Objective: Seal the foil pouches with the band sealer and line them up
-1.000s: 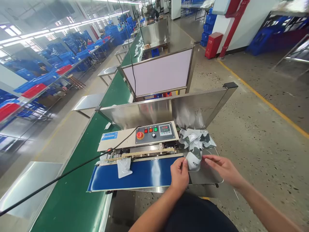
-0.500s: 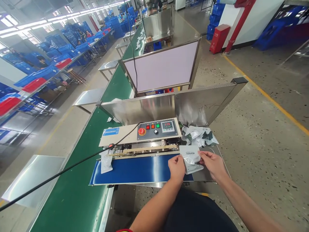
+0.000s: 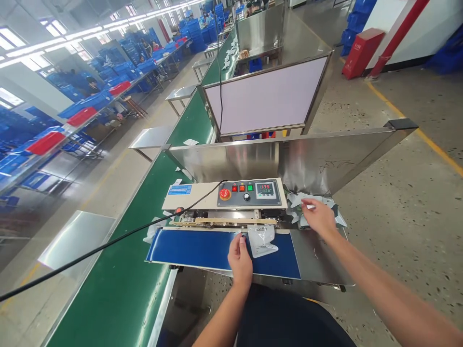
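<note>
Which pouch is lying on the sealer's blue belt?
The half-clear pouch beside the left hand, alone on the blue belt; the heaped pouches near the right hand lie off it.

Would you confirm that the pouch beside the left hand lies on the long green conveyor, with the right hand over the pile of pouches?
Not quite: in the head view, the pouch lies on the blue belt of the band sealer, not the long green conveyor. The rest stands: left hand beside it, right hand over the pile of pouches.
</note>
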The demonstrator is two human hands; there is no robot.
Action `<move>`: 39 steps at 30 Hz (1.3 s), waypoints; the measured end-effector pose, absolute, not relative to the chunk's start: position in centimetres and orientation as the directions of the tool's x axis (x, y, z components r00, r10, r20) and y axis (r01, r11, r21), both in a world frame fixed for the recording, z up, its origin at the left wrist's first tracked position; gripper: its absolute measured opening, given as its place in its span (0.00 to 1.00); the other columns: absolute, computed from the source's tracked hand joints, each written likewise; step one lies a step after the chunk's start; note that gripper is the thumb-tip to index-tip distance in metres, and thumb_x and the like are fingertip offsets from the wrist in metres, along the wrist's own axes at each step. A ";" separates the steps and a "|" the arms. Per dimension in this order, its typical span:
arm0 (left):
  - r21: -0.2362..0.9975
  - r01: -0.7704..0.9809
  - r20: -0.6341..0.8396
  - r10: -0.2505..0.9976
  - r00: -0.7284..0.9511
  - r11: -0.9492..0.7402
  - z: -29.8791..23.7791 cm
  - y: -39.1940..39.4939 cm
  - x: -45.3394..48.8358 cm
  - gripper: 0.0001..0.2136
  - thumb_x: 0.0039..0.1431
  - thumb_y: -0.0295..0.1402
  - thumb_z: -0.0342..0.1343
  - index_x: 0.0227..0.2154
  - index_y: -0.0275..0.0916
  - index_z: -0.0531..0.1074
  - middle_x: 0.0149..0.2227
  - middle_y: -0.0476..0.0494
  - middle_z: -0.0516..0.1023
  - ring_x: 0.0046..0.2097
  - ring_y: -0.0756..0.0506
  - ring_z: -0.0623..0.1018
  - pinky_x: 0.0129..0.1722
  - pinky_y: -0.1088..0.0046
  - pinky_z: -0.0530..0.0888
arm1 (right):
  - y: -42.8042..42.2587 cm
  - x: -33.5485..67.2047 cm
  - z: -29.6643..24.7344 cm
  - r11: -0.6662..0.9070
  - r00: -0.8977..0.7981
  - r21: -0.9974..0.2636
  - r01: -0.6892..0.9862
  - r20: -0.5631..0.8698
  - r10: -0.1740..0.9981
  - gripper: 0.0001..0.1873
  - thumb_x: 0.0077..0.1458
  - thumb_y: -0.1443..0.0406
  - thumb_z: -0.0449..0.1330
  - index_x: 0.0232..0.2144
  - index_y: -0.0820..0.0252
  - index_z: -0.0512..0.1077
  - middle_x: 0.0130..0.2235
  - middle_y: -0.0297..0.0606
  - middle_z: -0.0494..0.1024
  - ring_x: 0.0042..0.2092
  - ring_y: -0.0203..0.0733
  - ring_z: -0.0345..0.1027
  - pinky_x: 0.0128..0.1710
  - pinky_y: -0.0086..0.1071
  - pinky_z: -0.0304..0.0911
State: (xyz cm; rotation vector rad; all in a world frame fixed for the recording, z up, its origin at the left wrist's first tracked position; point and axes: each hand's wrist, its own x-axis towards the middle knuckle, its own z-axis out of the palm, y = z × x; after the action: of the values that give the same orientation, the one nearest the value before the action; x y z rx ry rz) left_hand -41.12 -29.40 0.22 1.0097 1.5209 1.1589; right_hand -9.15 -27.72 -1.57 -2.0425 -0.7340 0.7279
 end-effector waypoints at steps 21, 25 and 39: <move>0.978 0.091 0.127 0.889 0.440 -0.185 4.7 -31.2 -29.4 0.21 0.74 0.49 0.61 0.58 0.40 0.83 0.60 0.31 0.85 0.63 0.34 0.82 0.68 0.50 0.76 | -40.4 -9.6 8.4 -0.252 0.455 -0.842 0.476 -0.010 0.891 0.29 0.69 0.41 0.56 0.52 0.54 0.81 0.47 0.49 0.87 0.43 0.57 0.82 0.45 0.42 0.74; 0.995 0.027 -0.093 0.826 0.556 0.094 2.9 -31.6 -28.9 0.26 0.70 0.55 0.64 0.53 0.36 0.84 0.43 0.35 0.88 0.43 0.40 0.85 0.50 0.62 0.82 | -42.3 -12.1 7.5 -0.265 0.491 -0.891 0.369 -0.056 0.869 0.31 0.69 0.37 0.55 0.48 0.52 0.82 0.43 0.46 0.87 0.41 0.53 0.81 0.42 0.38 0.75; 0.928 0.086 -0.367 0.848 0.383 0.362 -0.5 -32.2 -30.3 0.30 0.61 0.61 0.66 0.31 0.32 0.86 0.28 0.42 0.81 0.31 0.46 0.74 0.34 0.71 0.71 | -42.2 -14.9 1.1 -0.456 0.683 -0.888 -0.056 -0.367 0.631 0.31 0.51 0.34 0.69 0.31 0.55 0.82 0.28 0.43 0.83 0.31 0.51 0.78 0.31 0.37 0.74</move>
State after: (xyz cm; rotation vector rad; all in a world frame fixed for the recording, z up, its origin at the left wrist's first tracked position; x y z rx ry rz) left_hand -30.33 -32.22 -0.47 1.1001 1.0760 0.6371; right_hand -14.90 -42.21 1.11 -1.8899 -0.4498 0.8570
